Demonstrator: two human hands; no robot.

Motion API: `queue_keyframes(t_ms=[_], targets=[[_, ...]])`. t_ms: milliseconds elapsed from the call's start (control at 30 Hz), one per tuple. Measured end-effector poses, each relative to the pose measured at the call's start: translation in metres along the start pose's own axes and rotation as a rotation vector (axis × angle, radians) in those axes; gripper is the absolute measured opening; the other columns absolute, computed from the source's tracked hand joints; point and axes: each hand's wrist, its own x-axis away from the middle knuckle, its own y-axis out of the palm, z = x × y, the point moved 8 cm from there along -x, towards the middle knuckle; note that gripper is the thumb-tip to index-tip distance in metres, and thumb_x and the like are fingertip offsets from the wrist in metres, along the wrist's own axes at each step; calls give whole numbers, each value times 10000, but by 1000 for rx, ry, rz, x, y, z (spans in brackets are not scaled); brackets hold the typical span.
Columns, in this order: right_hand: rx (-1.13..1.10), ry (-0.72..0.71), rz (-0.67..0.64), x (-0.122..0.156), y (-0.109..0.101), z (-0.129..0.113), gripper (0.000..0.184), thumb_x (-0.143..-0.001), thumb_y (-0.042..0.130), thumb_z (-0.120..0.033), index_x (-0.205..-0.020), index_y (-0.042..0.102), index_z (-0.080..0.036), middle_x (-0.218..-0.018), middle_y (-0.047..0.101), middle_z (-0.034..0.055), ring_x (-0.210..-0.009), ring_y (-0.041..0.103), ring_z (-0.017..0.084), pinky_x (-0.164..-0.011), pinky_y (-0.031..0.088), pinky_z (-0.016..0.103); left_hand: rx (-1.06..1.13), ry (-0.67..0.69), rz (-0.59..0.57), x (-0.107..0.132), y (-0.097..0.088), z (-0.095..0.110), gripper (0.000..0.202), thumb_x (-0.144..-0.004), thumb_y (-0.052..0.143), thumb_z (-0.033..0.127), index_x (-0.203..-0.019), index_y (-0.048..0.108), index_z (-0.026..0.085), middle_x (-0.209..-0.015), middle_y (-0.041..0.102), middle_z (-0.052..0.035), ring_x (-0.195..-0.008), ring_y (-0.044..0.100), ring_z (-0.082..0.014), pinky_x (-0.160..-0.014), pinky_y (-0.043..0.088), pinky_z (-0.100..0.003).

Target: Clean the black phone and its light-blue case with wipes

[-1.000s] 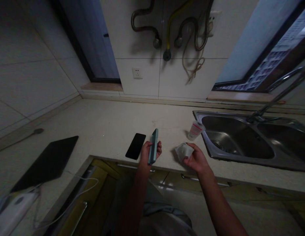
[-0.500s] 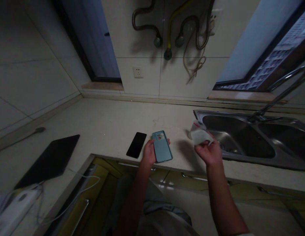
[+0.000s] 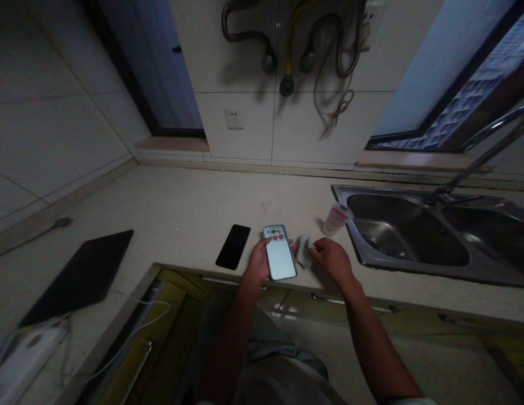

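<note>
My left hand (image 3: 259, 261) is closed around a pale blue phone case (image 3: 281, 257). The back of the case faces up, and reddish skin tones show through its camera cutouts. To the left of it a black phone (image 3: 233, 246) lies flat on the counter. My right hand (image 3: 332, 260) pinches a crumpled white tissue (image 3: 304, 251), just right of the case and apart from it or barely touching; I cannot tell which. Behind my right hand, a whitish cup (image 3: 336, 219) with a pink band stands close to the sink's edge.
A double steel sink (image 3: 358, 252) with a curved faucet (image 3: 468, 169) takes up the right side. On the left lie a dark flat panel (image 3: 82, 275), a white cable (image 3: 137, 332) and a blurred white box (image 3: 25, 360). The pale counter's (image 3: 194, 197) front edge runs close to my wrists.
My right hand has moved left with the tissue, from in front of the cup to beside the case, so the cup now shows. The case's back looks brighter.
</note>
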Motion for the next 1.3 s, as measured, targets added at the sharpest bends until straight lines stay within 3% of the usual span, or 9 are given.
queue_keyframes(t_ms=[133, 367, 467, 567, 633, 733, 833, 1100, 1300], targets=[[120, -28, 24, -11, -16, 0, 223, -742, 608, -336, -557, 606, -212, -616, 648, 53, -614, 578, 183, -594, 350, 282, -8, -10, 9, 0, 1, -3, 313, -813, 592, 307, -1084, 598, 151, -1095, 714, -170, -1118, 651, -342, -1026, 399, -599], [-410, 1, 100, -15, -17, -24, 415, -788, 611, -471, -507, 437, -220, -472, 398, -56, -492, 391, 116, -503, 302, 250, 9, 16, -27, 1, 9, -3, 399, -880, 529, 437, -1142, 612, 148, -1107, 711, -168, -1074, 662, -345, -979, 442, -586], [-401, -67, 204, -15, -12, -43, 345, -831, 603, -451, -590, 554, -210, -575, 546, -18, -571, 496, 146, -558, 398, 257, -2, 10, -54, 0, 12, -4, 493, -901, 480, 517, -1191, 617, 142, -1105, 716, -164, -1063, 664, -349, -974, 452, -566], [-331, -219, 225, -15, 8, -66, 259, -897, 555, -420, -887, 699, -205, -892, 719, 70, -845, 642, 226, -803, 503, 342, -39, 26, -42, -1, 11, -4, 587, -897, 458, 598, -1222, 622, 137, -1101, 721, -159, -1075, 661, -350, -983, 457, -529], [-189, -275, 158, -13, 32, -76, 301, -922, 521, -418, -1034, 703, -206, -1114, 723, 117, -1037, 651, 276, -934, 495, 413, -67, 34, -10, -2, 6, -4, 634, -883, 458, 642, -1239, 621, 143, -1107, 722, -156, -1100, 651, -350, -993, 457, -510], [1, -425, -88, -3, 78, -90, 367, -960, 463, -349, -1233, 647, -188, -1342, 636, 137, -1260, 576, 283, -1036, 469, 435, -87, 42, 42, -3, -2, -6, 633, -891, 440, 639, -1277, 606, 166, -1120, 722, -142, -1149, 631, -332, -1026, 442, -491], [106, -540, -203, 11, 101, -95, 425, -982, 426, -295, -1356, 567, -149, -1465, 523, 157, -1388, 460, 280, -1122, 405, 472, -71, 64, 37, -6, -5, -6, 567, -916, 406, 550, -1314, 584, 188, -1131, 719, -129, -1162, 629, -306, -1054, 427, -484], [176, -647, -342, 51, 87, -89, 471, -981, 500, -357, -1409, 533, -163, -1410, 573, 168, -1337, 522, 298, -1107, 436, 498, 41, 32, -9, -26, -10, -11, 720, -856, 452, 696, -1251, 595, 111, -1130, 701, -206, -1063, 666, -356, -930, 503, -522], [251, -759, -473, 91, 72, -92, 472, -967, 540, -366, -1395, 547, -167, -1380, 606, 146, -1300, 563, 273, -1092, 470, 431, 95, 93, 61, -24, -21, -3, 660, -899, 369, 684, -1255, 581, 170, -1078, 714, -164, -965, 695, -295, -819, 546, -498]])
